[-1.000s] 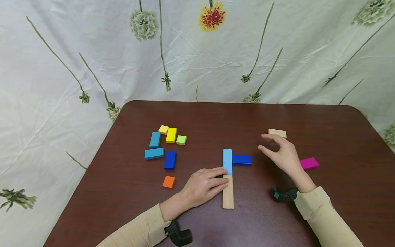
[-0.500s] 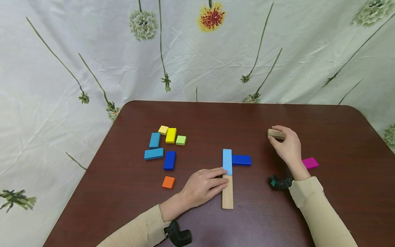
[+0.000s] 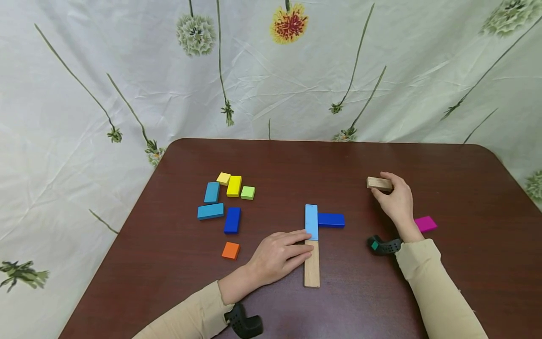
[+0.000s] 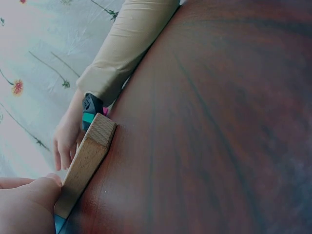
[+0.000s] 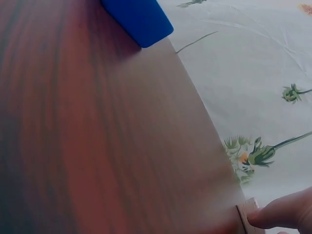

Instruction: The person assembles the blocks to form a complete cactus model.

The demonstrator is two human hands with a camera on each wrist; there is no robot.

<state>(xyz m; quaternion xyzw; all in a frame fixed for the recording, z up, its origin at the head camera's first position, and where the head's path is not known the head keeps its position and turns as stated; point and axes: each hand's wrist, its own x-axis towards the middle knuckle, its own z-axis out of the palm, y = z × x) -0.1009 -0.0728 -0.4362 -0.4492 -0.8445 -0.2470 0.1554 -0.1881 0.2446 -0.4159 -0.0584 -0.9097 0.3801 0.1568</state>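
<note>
My right hand (image 3: 395,200) pinches a short natural-wood block (image 3: 377,183) between thumb and fingers at the table's far right. Part of that block (image 5: 242,219) shows at the lower corner of the right wrist view, against the thumb. My left hand (image 3: 277,259) lies with its fingers stretched out, fingertips touching a light blue block (image 3: 311,219) and a long natural-wood block (image 3: 312,273) that stand end to end. In the left wrist view the long wood block (image 4: 85,168) runs beside the thumb. A dark blue block (image 3: 331,220) extends rightward from the light blue one.
A magenta block (image 3: 425,223) lies behind the right wrist, partly covered. On the left are teal blocks (image 3: 211,211), a dark blue block (image 3: 232,221), yellow blocks (image 3: 234,186), a green cube (image 3: 248,193) and an orange block (image 3: 230,251). A flowered cloth (image 3: 271,70) hangs beyond the brown table (image 3: 296,160).
My right hand has reached away from me and to the right, and its thumb and fingers have closed on the short wood block. My left hand has stayed in place.
</note>
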